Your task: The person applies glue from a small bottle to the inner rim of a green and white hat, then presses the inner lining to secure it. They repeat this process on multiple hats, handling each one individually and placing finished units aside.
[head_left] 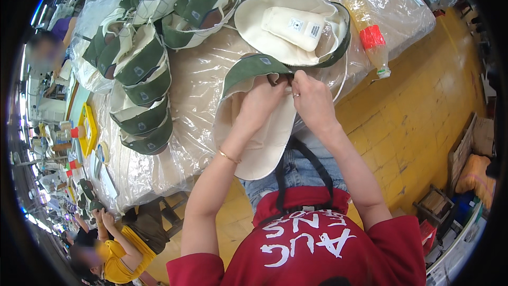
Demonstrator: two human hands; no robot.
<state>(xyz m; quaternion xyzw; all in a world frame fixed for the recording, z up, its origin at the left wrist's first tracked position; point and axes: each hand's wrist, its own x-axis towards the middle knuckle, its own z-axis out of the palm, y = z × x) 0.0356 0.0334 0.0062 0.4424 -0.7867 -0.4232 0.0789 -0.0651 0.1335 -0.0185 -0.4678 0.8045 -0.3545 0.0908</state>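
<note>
Between my hands, at the table's near edge, is a shoe upper (259,156) with a green outside and a cream lining. My left hand (264,98) reaches across its inside, fingers curled and gripping near the far rim; the fingertips are partly hidden. Right beside it, my right hand (313,98) is closed in a pinch on the rim's right side. Something small and dark shows at the fingertips, too little to name. Just beyond lies a larger green-and-cream piece (247,18), holding a cream packet (286,24) with a printed label.
Several green-and-cream uppers (151,92) lie in strung-together rows on the left of the plastic-covered table (193,100). A bottle with a red label (373,37) lies at the right edge. A yellow tray (88,127) is far left. Co-workers sit on the left, one in yellow (124,259).
</note>
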